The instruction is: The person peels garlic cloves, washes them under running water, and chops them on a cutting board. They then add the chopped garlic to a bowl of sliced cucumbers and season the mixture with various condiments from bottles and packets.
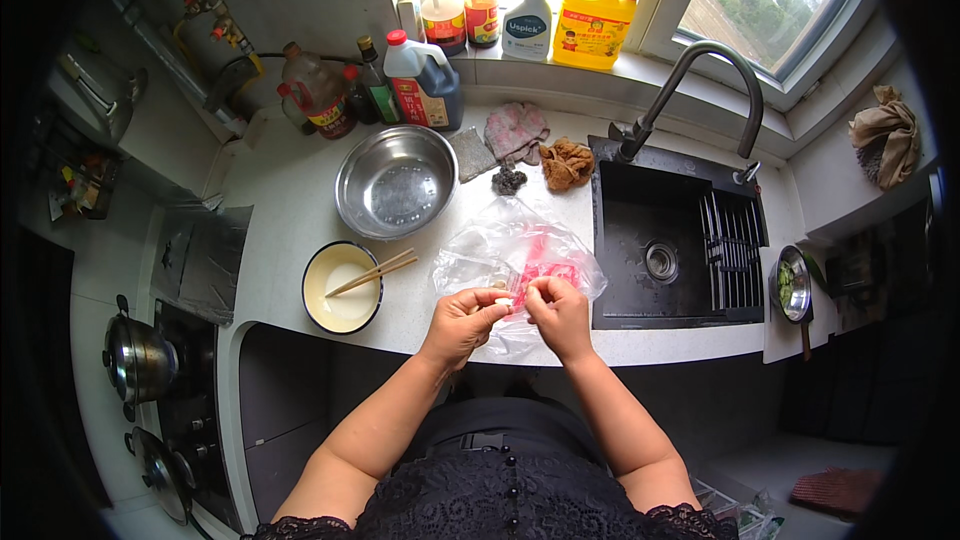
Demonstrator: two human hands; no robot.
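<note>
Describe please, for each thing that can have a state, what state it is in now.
Left hand: fingers pinching a small white piece
Right hand: fingers curled; what they hold is unclear
Clear plastic bag: crumpled, spread out
Enamel bowl: upright, with pale contents and chopsticks
Steel basin: upright, uncovered
Tap: no flow visible
Spray bottle: upright
Brown cloth: crumpled

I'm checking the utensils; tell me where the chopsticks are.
In the head view, the chopsticks rest in the cream bowl, left of the left hand and just in front of the steel basin.
</note>
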